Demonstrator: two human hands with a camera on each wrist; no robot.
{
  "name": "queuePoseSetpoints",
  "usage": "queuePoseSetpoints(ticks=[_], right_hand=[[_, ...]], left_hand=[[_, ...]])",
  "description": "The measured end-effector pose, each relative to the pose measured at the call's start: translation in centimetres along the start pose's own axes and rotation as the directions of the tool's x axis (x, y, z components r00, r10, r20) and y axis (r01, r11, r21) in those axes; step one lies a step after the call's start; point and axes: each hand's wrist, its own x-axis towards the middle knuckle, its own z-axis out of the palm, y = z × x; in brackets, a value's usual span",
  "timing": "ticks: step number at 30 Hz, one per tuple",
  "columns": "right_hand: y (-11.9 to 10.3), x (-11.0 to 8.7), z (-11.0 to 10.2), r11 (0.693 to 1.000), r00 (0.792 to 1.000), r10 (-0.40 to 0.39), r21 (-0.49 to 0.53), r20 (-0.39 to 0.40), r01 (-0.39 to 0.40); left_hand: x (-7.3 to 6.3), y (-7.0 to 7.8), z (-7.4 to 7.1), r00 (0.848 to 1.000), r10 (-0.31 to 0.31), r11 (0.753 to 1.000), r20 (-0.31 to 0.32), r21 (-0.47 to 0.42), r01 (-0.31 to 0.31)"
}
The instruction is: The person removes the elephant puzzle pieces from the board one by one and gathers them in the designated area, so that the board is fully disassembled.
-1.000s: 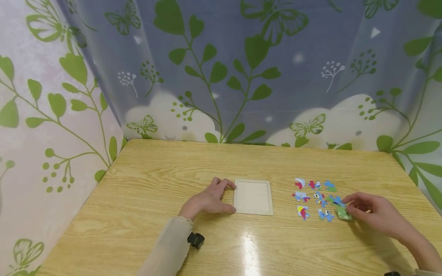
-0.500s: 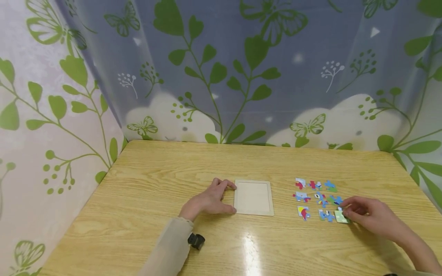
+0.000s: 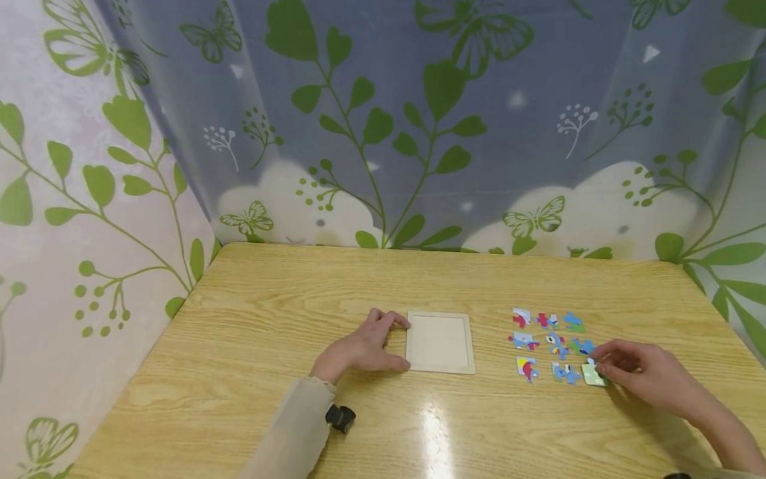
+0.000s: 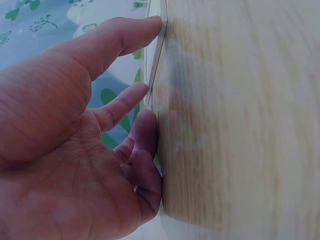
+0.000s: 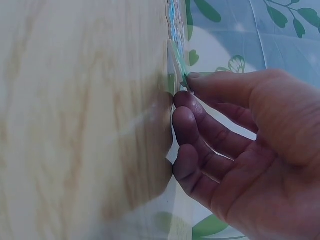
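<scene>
A square, pale wooden puzzle tray lies flat on the table. At its left edge my left hand rests, thumb by the near corner and index finger by the far one; the left wrist view shows the thumb touching the rim. My right hand pinches a green jigsaw piece at the near right end of the laid-out pieces. In the right wrist view that piece tilts up from the table between thumb and fingers, while the other fingertips touch the tabletop.
Several colourful jigsaw pieces lie in loose rows right of the tray, printed blue, red, yellow and green. The wood-grain table ends at a hanging cloth with leaves and butterflies. A black wrist strap sits on the left sleeve.
My right hand has shifted slightly left and nearer with the green piece, which now shows a paler face. The left hand and the tray have stayed put.
</scene>
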Motion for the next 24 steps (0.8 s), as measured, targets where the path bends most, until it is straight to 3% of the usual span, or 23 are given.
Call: queuePoseSetpoints(ticks=[24], right_hand=[[-0.23,-0.31,-0.46,1.000,0.998,-0.008,-0.002,-0.056,0.008]], left_hand=[[-0.60,-0.29,-0.24,0.999,0.035,0.999,-0.015,-0.001,-0.035]])
